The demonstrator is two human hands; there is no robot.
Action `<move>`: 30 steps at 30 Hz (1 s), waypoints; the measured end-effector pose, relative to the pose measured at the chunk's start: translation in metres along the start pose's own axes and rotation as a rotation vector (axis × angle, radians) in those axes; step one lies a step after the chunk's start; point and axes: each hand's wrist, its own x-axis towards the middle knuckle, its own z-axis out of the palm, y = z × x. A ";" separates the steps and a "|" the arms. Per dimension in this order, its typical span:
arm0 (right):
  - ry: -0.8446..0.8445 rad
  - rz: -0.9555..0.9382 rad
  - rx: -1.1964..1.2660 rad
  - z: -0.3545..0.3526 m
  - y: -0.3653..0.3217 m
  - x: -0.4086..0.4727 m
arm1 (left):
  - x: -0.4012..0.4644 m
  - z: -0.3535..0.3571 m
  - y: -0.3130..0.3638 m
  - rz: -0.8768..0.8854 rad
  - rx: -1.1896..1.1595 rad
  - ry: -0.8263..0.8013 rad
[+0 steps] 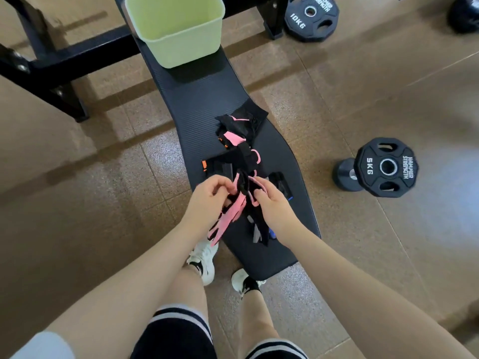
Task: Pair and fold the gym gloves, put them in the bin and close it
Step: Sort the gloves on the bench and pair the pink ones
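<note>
A pink and black gym glove (229, 216) hangs between my hands above the near end of a black padded bench (197, 104). My left hand (207, 200) pinches its upper edge and my right hand (274, 203) grips the black strap side. More gloves lie in a loose pile (239, 125) on the bench beyond my hands, some pink and black, one with orange trim (204, 165). Another black glove with grey and blue marks (256, 231) lies under my right wrist. A light green bin (176, 29) stands open at the far end of the bench; no lid is in view.
A black steel frame (64, 58) crosses the floor at the left. A 10 kg plate (311, 16) lies at the back right; a 5 kg plate (387, 167) and a dumbbell (346, 174) lie right of the bench. My legs and white shoes (203, 257) are at the bench's near end.
</note>
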 end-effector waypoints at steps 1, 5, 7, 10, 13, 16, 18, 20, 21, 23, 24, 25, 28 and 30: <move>0.035 -0.011 0.000 0.001 -0.004 0.005 | 0.005 -0.005 0.003 -0.033 -0.033 0.003; 0.050 0.024 0.139 0.024 -0.029 0.029 | 0.035 -0.020 0.023 -0.144 -0.120 -0.126; 0.080 0.012 0.175 0.037 -0.046 0.049 | 0.060 -0.032 0.032 -0.083 -0.068 -0.208; 0.196 0.013 0.161 0.050 -0.068 0.082 | 0.113 -0.067 0.042 -0.024 0.152 -0.364; 0.305 0.026 0.045 0.074 -0.083 0.125 | 0.175 -0.104 0.050 0.023 0.355 -0.335; 0.435 -0.006 -0.063 0.106 -0.089 0.177 | 0.230 -0.131 0.064 0.101 0.444 -0.202; 0.528 -0.010 -0.166 0.126 -0.088 0.212 | 0.259 -0.141 0.068 0.165 0.476 -0.182; 0.486 -0.029 -0.348 0.143 -0.080 0.238 | 0.281 -0.143 0.066 0.211 0.502 -0.176; 0.415 -0.033 -0.450 0.149 -0.077 0.245 | 0.287 -0.142 0.065 0.232 0.519 -0.189; 0.325 -0.039 -0.468 0.153 -0.070 0.247 | 0.293 -0.136 0.061 0.253 0.533 -0.237; 0.356 -0.051 -0.411 0.150 -0.067 0.242 | 0.292 -0.131 0.059 0.256 0.512 -0.264; 0.437 -0.052 -0.346 0.143 -0.063 0.235 | 0.290 -0.125 0.058 0.255 0.474 -0.284; 0.712 0.096 -0.183 0.107 -0.037 0.210 | 0.278 -0.098 0.053 0.270 0.434 -0.325; 0.810 0.296 -0.152 0.079 -0.009 0.195 | 0.270 -0.077 0.049 0.321 0.464 -0.385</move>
